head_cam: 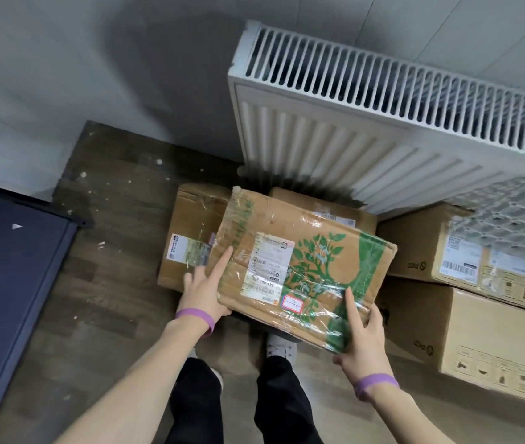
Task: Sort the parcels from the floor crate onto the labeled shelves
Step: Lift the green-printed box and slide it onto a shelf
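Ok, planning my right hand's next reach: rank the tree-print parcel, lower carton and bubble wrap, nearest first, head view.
1. tree-print parcel, held by the right hand.
2. lower carton, on the floor, right.
3. bubble wrap, farther back, right.

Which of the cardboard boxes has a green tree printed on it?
The taped box held by the left hand and right hand; the other boxes carry no tree.

single cam, head-worn, wide-angle. faces fwd & steeply down at the floor (110, 251), wearer's legs (280, 405) at bottom centre. close range: left hand (201, 290) & right hand (363, 344) mid-frame, holding the parcel (302, 267). radiator (350, 139) fills top right; straight lines bow near frame edges.
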Motion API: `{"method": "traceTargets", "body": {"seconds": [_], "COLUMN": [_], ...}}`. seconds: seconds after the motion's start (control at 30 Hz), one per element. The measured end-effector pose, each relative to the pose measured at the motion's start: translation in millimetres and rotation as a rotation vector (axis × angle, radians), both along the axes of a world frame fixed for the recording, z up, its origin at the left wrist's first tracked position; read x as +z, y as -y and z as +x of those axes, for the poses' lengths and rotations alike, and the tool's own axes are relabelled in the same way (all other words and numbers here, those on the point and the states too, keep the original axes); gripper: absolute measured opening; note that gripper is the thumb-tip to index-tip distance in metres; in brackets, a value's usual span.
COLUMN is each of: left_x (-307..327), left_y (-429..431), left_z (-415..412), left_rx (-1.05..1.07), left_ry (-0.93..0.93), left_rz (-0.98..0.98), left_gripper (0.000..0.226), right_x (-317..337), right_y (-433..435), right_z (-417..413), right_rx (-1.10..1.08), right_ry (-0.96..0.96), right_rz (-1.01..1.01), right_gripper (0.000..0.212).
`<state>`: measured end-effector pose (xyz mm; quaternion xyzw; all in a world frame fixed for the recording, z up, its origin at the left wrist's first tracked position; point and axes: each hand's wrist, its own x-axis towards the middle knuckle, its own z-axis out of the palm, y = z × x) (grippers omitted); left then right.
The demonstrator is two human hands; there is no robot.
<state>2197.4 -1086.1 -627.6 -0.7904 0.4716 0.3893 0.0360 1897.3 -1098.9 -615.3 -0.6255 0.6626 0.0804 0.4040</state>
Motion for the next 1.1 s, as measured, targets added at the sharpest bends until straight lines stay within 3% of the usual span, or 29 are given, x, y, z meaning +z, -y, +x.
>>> {"method": "traceTargets", "body": {"seconds": [0.3, 0.6, 0.97, 1.1], "left_x": [136.9, 272.7, 404.5, 431.6], "left_y": [-10.1, -14.1, -126.1, -197.5], "left_z": [-3.9, 15.1, 127.4, 168.2], "left_rx": [0.250, 0.380, 0.736, 0.900], "left_ry": [-0.176, -0.102, 0.171, 0.285], "left_rz": [-0.192, -0.454, -0.664, -0.696], "left_gripper": [0.126, 0.129, 0.126, 0.127], "right_x": [135.2, 266.1, 376.5, 405.4], "right_y": [37.4, 72.7, 75.6, 43.6], "right_z": [2.6, 27.7, 207.0, 293.0], "right_rx": [0.059, 0.223, 0.647, 0.821], "right_ry": [0.078, 0.185, 0.495, 0.563], "right_rz": [-0.202, -0.412, -0.517, -0.524], "right_gripper": [0.125, 0.121, 0.114, 0.122]}}
